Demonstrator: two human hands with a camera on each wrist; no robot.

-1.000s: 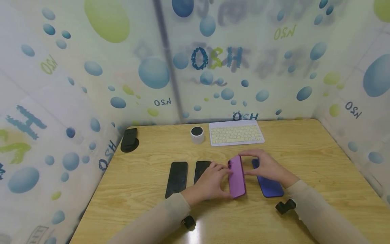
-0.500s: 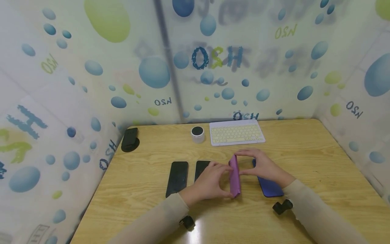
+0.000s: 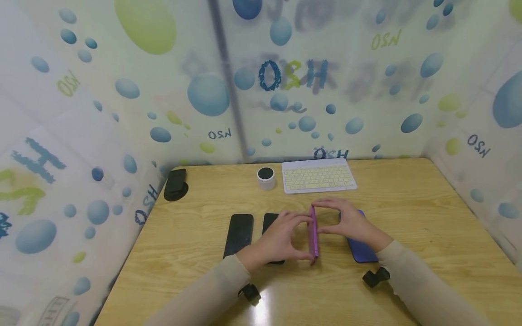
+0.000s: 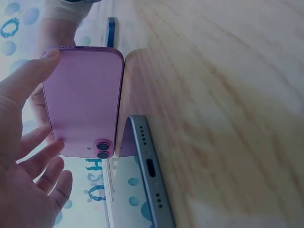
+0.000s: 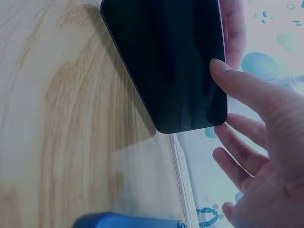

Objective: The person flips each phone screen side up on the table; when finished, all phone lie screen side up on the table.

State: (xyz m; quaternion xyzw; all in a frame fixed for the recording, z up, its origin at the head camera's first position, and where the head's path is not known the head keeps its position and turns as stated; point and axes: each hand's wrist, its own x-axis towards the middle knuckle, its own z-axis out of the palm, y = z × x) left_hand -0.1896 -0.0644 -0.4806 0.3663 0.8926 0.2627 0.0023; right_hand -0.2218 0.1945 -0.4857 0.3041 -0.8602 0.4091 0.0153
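Note:
A purple smartphone (image 3: 313, 240) stands on its long edge between both hands, nearly edge-on in the head view. My left hand (image 3: 279, 237) grips it with the thumb at the near end and fingers at the upper edge; its back with two camera lenses faces left. My right hand (image 3: 355, 222) holds the far end, its thumb (image 5: 228, 76) on the dark screen side. Just left lie a black phone (image 3: 269, 221), partly hidden under the left hand, and another black phone (image 3: 239, 233). A blue phone (image 3: 363, 251) lies partly behind the right hand and wrist.
A white keyboard (image 3: 318, 176) lies at the back of the wooden table (image 3: 195, 217). Beside it stands a small white cylinder (image 3: 267, 181) with a dark top. A black device on a round base (image 3: 176, 183) stands at the back left. Patterned walls enclose the table.
The purple phone has turned from showing its back at a slant to standing edge-on. My right hand has moved slightly left with it, and the left hand keeps its grip.

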